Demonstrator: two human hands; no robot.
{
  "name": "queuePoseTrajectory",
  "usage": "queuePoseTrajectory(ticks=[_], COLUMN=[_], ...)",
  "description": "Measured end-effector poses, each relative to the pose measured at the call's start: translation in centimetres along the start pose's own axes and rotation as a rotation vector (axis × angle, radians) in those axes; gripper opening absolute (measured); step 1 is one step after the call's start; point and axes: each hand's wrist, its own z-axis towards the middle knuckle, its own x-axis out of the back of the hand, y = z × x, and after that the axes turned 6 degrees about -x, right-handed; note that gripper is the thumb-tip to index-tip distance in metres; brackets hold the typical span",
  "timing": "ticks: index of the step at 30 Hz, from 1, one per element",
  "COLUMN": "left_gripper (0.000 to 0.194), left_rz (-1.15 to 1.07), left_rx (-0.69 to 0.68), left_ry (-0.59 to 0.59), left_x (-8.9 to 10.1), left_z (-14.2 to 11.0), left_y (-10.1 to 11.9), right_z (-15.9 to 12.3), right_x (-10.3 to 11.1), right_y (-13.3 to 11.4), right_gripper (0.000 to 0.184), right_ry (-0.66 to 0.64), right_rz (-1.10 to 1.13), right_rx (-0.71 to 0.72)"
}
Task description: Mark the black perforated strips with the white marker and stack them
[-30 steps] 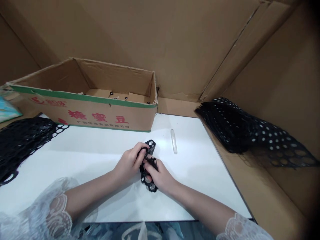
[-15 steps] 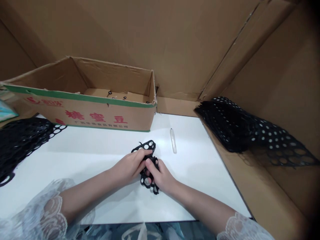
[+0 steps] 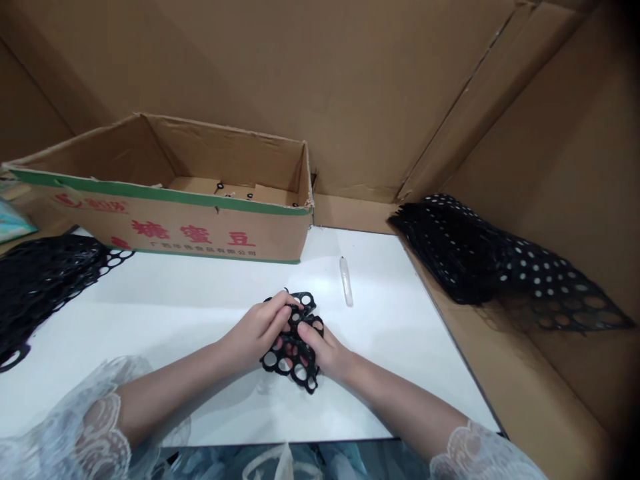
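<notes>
Both hands grip one crumpled piece of black sheet with round holes [image 3: 293,357] above the white tabletop. My left hand [image 3: 255,333] is closed on its upper left part, thumb and fingers pinching it. My right hand [image 3: 330,350] is wrapped round its right side, with the thumb on top. Some of the right fingers show through the holes from beneath. Right of the hands lies a slim whitish translucent pen-like tool [image 3: 347,283] with a dark tip.
Behind the hands stands an open cardboard box [image 3: 215,230] with small black rings inside. More black perforated sheets [image 3: 45,280] lie at the left. A stack of black sheets with holes [image 3: 450,253] rests against the cardboard wall [image 3: 550,167] at the right.
The black piece has spread wider between my hands, with more of its holes showing below the fingers. My left hand has shifted its grip and my right thumb has moved slightly right.
</notes>
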Motion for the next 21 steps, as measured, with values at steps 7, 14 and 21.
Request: queuePoseTrajectory(ticks=[7, 14, 21], left_gripper=[0.026, 0.025, 0.03], left_rz=[0.056, -0.107, -0.195], left_rx=[-0.114, -0.071, -0.095], left_ry=[-0.024, -0.004, 0.753], left_x=[0.5, -0.1, 4.6], left_z=[0.0, -0.2, 1.6], left_y=[-0.3, -0.7, -2.0], right_z=[0.2, 0.1, -0.4], right_x=[-0.4, -0.6, -0.8], right_y=[-0.2, -0.1, -0.2], right_gripper=[0.039, 0.032, 0.024], right_ry=[0.076, 0.096, 0.076], right_rz=[-0.127, -0.187, -0.259], right_rx=[0.008, 0.054, 0.25])
